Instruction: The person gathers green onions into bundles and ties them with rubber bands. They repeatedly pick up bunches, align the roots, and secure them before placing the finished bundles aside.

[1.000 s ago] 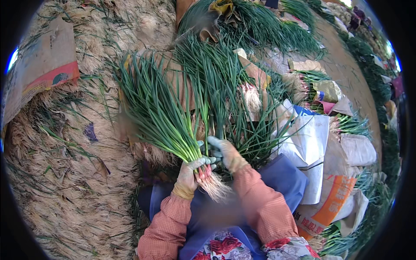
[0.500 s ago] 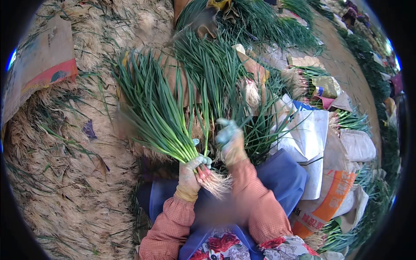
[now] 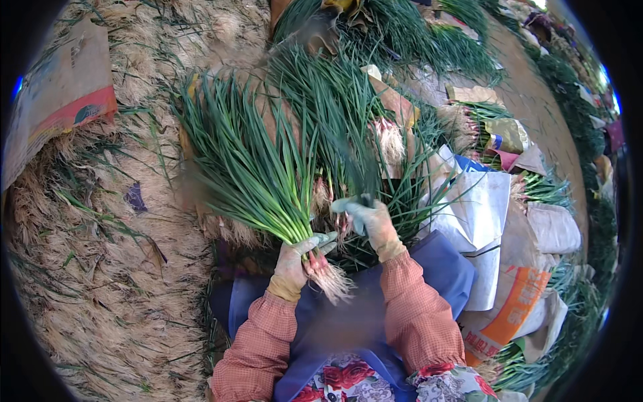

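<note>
My left hand [image 3: 298,258], in a worn glove, grips a thick bunch of green onions [image 3: 248,167] near its reddish bulbs, and pale roots [image 3: 333,281] hang out below the fist. The leaves fan up and to the left. My right hand [image 3: 367,218], also gloved, is closed around a few loose onion stalks [image 3: 348,141] pulled from the heap in front of me. A blue apron [image 3: 348,315] covers my lap under both hands.
A heap of green onions [image 3: 402,33] lies ahead. Dry straw and roots [image 3: 100,268] cover the ground on the left, with a cardboard box [image 3: 60,100] at the far left. White and orange sacks [image 3: 495,268] lie to my right.
My right hand has lifted away from the held bunch and moved up into the heap, closing on loose stalks. The left hand keeps the bunch almost still.
</note>
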Motion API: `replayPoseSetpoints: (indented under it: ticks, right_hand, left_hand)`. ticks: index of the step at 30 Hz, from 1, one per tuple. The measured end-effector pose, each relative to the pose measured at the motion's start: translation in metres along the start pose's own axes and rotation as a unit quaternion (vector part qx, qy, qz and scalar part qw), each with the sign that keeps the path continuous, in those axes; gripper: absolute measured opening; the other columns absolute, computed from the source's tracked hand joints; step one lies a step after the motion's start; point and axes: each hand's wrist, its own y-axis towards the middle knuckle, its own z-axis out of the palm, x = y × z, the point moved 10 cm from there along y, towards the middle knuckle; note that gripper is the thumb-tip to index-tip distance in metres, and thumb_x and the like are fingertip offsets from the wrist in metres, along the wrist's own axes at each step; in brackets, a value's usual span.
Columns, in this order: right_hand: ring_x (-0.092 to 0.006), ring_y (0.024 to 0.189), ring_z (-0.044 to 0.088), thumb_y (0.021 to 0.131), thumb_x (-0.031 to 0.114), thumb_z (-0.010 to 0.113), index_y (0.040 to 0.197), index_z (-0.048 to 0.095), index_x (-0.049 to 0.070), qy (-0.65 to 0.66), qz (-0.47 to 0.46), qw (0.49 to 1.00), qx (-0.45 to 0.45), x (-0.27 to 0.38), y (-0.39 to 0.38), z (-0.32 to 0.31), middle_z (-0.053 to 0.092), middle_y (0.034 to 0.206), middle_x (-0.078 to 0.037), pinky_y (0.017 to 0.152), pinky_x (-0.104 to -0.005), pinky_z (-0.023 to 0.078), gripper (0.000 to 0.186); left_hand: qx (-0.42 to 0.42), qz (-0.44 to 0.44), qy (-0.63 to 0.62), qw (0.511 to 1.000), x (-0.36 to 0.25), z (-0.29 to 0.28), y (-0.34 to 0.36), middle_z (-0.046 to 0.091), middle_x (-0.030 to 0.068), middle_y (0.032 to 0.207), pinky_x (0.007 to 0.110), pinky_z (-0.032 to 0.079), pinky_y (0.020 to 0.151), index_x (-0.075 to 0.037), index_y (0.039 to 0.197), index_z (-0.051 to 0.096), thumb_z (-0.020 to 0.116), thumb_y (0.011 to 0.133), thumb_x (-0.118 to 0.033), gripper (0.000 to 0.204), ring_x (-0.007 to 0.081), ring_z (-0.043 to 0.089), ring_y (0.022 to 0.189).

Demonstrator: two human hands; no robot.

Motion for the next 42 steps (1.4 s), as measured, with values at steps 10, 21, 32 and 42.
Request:
replayPoseSetpoints:
  ticks: [10, 21, 32, 42]
  right_hand:
    - [-0.0284, 0.091, 0.065, 0.075, 0.038, 0.074, 0.115, 0.054, -0.007, -0.33, -0.025, 0.936, -0.12, -0.054, 0.053, -0.046, 0.067, 0.095, -0.018, 0.083, -0.0346, 0.048, 0.064]
    - [-0.0057, 0.053, 0.048, 0.082, 0.014, 0.067, 0.102, 0.068, 0.0, -0.06, 0.09, 0.988, 0.106, -0.033, 0.002, 0.016, 0.06, 0.07, 0.001, 0.05, -0.0193, 0.035, 0.024]
    - [-0.0066, 0.05, 0.045, 0.085, 0.015, 0.064, 0.102, 0.063, 0.002, 0.043, 0.06, 0.997, 0.025, -0.036, -0.001, 0.02, 0.058, 0.073, 0.0, 0.046, -0.0195, 0.036, 0.021]
    - [-0.0132, 0.07, 0.058, 0.085, 0.01, 0.062, 0.113, 0.058, -0.002, 0.198, 0.108, 0.973, 0.057, -0.046, -0.024, 0.04, 0.062, 0.084, -0.004, 0.059, -0.0288, 0.049, 0.031]
  left_hand:
    - [-0.113, -0.016, 0.092, 0.989, 0.036, -0.038, 0.039, 0.066, 0.0204, 0.095, 0.027, 0.043, 0.035, 0.004, 0.127, 0.043, 0.06, 0.079, 0.004, 0.05, 0.019, 0.055, 0.043]
    - [-0.029, 0.017, 0.1, 0.994, 0.007, 0.015, -0.007, 0.064, 0.0165, 0.077, 0.026, 0.049, 0.045, 0.007, 0.094, 0.061, 0.057, 0.08, -0.008, 0.021, 0.0197, 0.055, 0.046]
    - [-0.053, 0.036, 0.12, 0.991, 0.006, 0.014, -0.019, 0.067, 0.0197, 0.087, 0.032, 0.054, 0.061, 0.008, 0.093, 0.063, 0.059, 0.077, -0.012, 0.026, 0.0214, 0.059, 0.057]
    - [-0.073, 0.06, 0.099, 0.991, -0.001, -0.004, -0.006, 0.064, 0.0156, 0.072, 0.035, 0.053, 0.056, 0.007, 0.092, 0.06, 0.057, 0.079, -0.007, 0.019, 0.0256, 0.061, 0.056]
